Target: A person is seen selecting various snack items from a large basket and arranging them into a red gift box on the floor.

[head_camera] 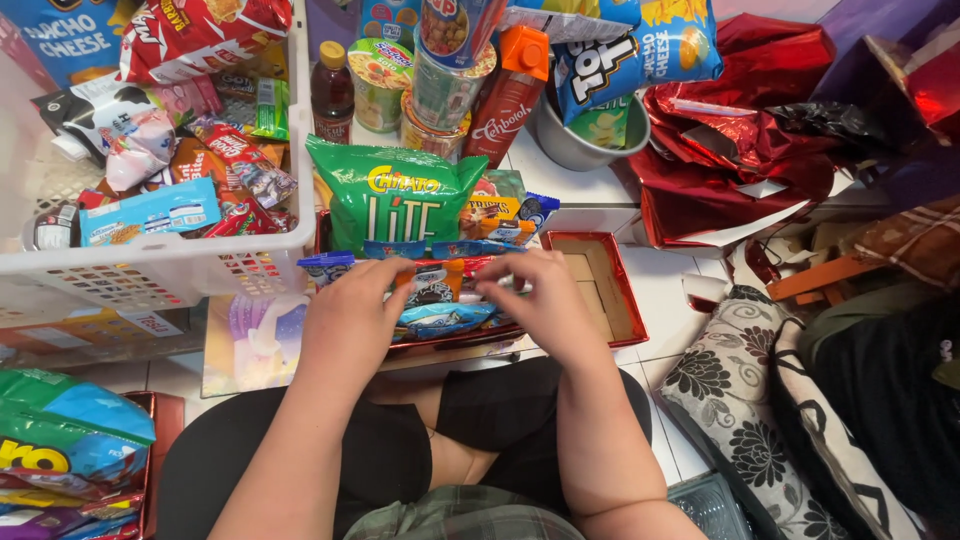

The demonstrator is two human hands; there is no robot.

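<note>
Small snack packets [440, 295], blue, orange and white, lie packed in a shallow red box [612, 290] on the white tiled floor [668, 290], just beyond the person's crossed legs. I see both hands down on these packets. The left hand [352, 305] has its fingers curled over a blue-ended packet at the left of the box. The right hand [535, 290] pinches the edge of a packet in the middle, fingers drawn together on it. The right part of the box is bare, showing its pale cardboard bottom.

A green bag of crisps [392, 205] stands upright at the far edge of the box, touching the packets. To the far left, a white plastic basket [150, 270] holds many wrapped sweets, biscuit packs and a red crisp bag. Far centre, a brown drink bottle [331, 90], cup noodles [380, 82] and an orange-capped carton [508, 95] stand close together. Beside them on the right, a grey metal bowl [575, 145] holds a small green packet, with a blue crisp bag leaning over it. Crumpled red foil wrap [740, 150] lies far right. A floral cushion [745, 400] sits near right.
</note>
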